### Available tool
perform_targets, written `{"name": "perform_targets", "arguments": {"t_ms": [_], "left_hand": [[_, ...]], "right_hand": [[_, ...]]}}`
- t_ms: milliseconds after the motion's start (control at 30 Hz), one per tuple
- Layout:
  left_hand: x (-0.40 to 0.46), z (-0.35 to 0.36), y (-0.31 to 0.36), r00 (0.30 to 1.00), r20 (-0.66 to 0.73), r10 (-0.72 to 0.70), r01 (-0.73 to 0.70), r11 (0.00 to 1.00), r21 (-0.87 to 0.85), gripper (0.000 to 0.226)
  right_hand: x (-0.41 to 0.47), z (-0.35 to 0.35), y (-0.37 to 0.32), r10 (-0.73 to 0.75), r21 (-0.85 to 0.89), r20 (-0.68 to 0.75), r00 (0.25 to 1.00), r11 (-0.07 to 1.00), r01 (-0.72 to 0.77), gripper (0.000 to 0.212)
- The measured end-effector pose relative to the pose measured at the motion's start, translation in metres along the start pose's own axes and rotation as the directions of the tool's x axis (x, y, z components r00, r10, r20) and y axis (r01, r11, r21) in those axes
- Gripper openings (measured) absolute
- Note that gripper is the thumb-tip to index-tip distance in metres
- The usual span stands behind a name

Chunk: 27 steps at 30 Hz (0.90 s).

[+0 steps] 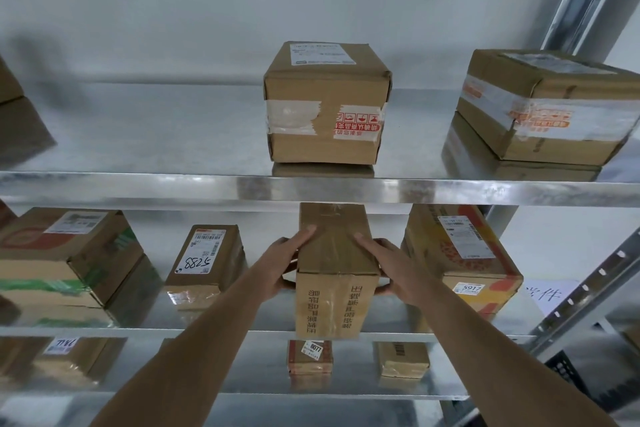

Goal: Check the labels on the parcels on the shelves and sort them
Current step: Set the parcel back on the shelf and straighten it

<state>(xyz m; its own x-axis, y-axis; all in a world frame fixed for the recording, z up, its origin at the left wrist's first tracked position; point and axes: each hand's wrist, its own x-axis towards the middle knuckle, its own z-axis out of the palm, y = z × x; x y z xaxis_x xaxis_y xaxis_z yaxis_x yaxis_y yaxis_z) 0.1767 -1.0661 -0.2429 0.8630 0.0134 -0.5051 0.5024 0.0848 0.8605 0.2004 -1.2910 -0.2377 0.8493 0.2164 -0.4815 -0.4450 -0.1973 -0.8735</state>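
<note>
Both hands on one tall brown parcel [334, 274] at the near edge of the middle shelf [242, 334], its front face hanging past the lip. Left hand [285, 262] curled round the left side, thumb on top; right hand [388, 267] curled round the right side, thumb on top. Left of it, parcel marked 5788 [204, 262]; right of it, orange-printed parcel marked 5917 [464, 260]. Above, on the top shelf [311, 189], a taped cube parcel [325, 104].
</note>
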Motion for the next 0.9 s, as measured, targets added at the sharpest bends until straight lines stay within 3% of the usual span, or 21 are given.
{"name": "perform_targets", "arguments": {"t_ms": [267, 467, 900], "left_hand": [[-0.001, -0.007, 0.006, 0.996, 0.056, -0.075, 0.075, 0.997, 0.005, 0.051], [0.012, -0.005, 0.005, 0.987, 0.101, -0.128, 0.117, 0.986, 0.116, 0.084], [0.024, -0.009, 0.001, 0.985, 0.114, -0.128, 0.111, 0.983, 0.144, 0.079]], "right_hand": [[-0.003, -0.003, -0.024, 0.119, -0.162, 0.09, 0.989, 0.981, -0.103, 0.067], [0.003, 0.009, -0.031, 0.209, -0.213, 0.109, 0.972, 0.96, -0.182, 0.069], [0.004, 0.007, -0.032, 0.188, -0.246, 0.121, 0.975, 0.957, -0.154, 0.047]]}}
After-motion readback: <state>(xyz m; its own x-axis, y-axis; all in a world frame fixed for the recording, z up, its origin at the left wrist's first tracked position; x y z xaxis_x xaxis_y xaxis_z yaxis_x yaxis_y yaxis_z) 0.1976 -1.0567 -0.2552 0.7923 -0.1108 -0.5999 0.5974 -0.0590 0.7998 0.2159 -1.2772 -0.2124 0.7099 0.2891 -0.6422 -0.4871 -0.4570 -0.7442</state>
